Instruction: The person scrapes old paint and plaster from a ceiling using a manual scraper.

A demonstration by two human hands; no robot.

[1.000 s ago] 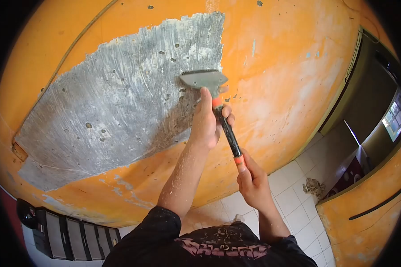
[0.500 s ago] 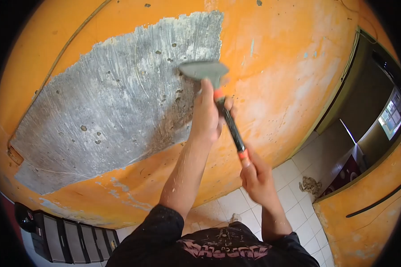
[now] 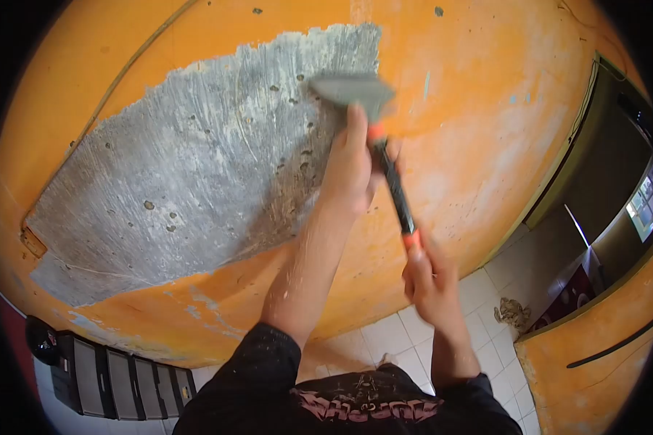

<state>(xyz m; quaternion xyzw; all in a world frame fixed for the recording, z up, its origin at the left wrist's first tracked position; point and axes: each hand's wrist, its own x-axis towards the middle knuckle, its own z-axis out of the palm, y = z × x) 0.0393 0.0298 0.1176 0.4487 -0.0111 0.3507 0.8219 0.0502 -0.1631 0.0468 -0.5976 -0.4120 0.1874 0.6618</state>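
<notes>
A scraper with a wide grey blade [image 3: 352, 90] and a black and orange handle [image 3: 395, 185] lies over the wall near the right edge of a bare grey patch [image 3: 189, 174]. Around the upper handle, just below the blade, my left hand [image 3: 355, 163] is closed, its thumb pointing up toward the blade. My right hand [image 3: 433, 286] grips the lower end of the handle. Orange paint [image 3: 471, 159] surrounds the grey patch, which has ragged edges and several small dark pits. The blade is slightly blurred.
A cable [image 3: 116, 83] runs down the wall at the left. Black and grey drawers [image 3: 123, 384] stand at the lower left. On the tiled floor [image 3: 392, 339] lies a crumpled cloth [image 3: 513, 313], near a doorway [image 3: 595, 167] at the right.
The scraper and both hands have moved up and to the right in the view. The wall has also shifted slightly to the right. Both hands keep their hold.
</notes>
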